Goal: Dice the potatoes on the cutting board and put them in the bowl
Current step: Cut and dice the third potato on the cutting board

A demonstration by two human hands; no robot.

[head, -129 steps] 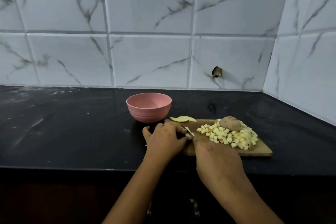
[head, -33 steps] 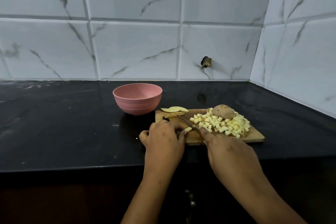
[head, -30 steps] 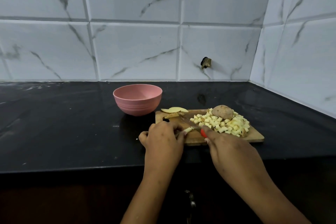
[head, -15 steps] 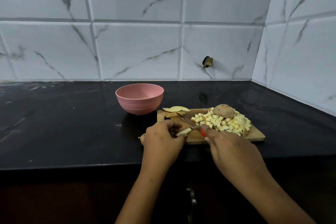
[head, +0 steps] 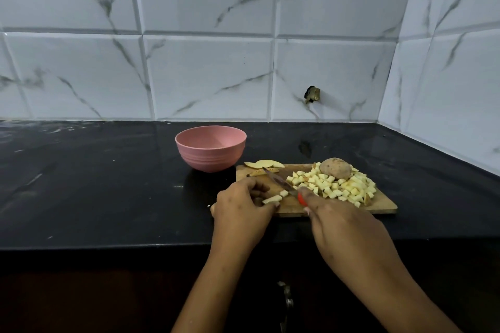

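my left hand point(head: 244, 207) sits at the near left corner of the cutting board point(head: 292, 207). its fingers are curled down and pinch a pale potato strip point(head: 272, 199) against the wood so it can't slide under the blade. the fingertips are tucked back, i judge, to stay out of the cutting line.

my right hand point(head: 341, 220) is wrapped round the knife point(head: 278, 182). only a bit of its red handle shows past my forefinger. the blade points toward the board's far left corner, tip raised a little, and crosses just beyond the strip's free end. one cut cube point(head: 283, 193) lies there beside the blade.

the diced potato pile point(head: 341, 186) covers the board's right half, pushed aside to leave bare wood where i cut. a whole unpeeled potato point(head: 335, 168) rests at the board's far edge, touching the pile, parked where it can't roll into my work. a few potato slices point(head: 266, 163) wait at the board's far left corner, some overhanging the edge.

the pink bowl point(head: 211, 158) stands on the black worktop point(head: 108, 184) just off that same corner, near enough for a short transfer. from here i see no potato in it. so i reckon i'm mid-dicing, with slices and one potato left.
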